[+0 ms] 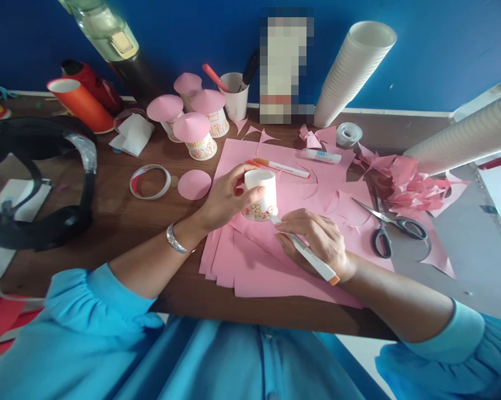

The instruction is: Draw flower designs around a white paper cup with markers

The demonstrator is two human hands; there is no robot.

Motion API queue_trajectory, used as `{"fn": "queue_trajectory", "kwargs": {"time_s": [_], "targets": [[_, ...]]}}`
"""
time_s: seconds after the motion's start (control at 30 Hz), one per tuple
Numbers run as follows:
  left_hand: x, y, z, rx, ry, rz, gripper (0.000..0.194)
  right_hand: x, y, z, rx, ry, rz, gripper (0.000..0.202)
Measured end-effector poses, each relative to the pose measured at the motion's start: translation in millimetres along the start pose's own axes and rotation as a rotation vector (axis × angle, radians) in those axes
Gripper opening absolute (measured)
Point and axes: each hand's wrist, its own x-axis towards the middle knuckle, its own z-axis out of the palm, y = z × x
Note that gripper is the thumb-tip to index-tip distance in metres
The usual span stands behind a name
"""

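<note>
At the middle of a dark brown wood-grain table, above overlapping sheets of smooth pink paper, a person's left hand pinches a small white paper cup, thumb across its front and fingers curled around its left side. The cup has a matte, gently tapering wall, with flowers drawn in orange and red around its lower part. Its long axis stands roughly upright, the narrower, round end facing up; whether the lower edge touches the paper, I cannot tell.

The right hand grips a slim white marker with an orange end, thumb and fingers pressed together around the barrel. The marker's long axis slants: its tip points up and left to the cup's lower edge, its orange end down and right, near the wrist.

Just behind the cup lies another white marker with orange ends. To the right are black-handled metal scissors, blades parted, and a crumpled heap of pink paper scraps. To the left lie a flat pink paper disc and, behind it, four decorated white cups topped with pink paper cones.
</note>
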Motion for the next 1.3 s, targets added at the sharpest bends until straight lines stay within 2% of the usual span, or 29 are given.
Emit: {"fn": "queue_trajectory", "kwargs": {"time_s": [0.3, 0.67, 0.87, 1.3], "targets": [[-0.3, 2.6, 1.6, -0.026, 0.011, -0.022, 0.046, -0.6, 0.7, 0.7, 0.012, -0.003, 0.025, 0.016], [-1.0, 1.3, 1.1, -0.087, -0.009, -0.034, 0.048, -3.6, 6.2, -5.5, 0.081, -0.056, 0.030, 0.017], [-2.4, 1.1, 1.6, -0.118, -0.006, 0.028, 0.045, 0.7, 1.4, -6.1, 0.096, 0.016, 0.012, 0.019], [-2.9, 3.9, 3.3, -0.080, -0.050, -0.028, 0.045, 2.2, 0.0, -3.0, -0.007, 0.011, 0.042, 0.023]]}}
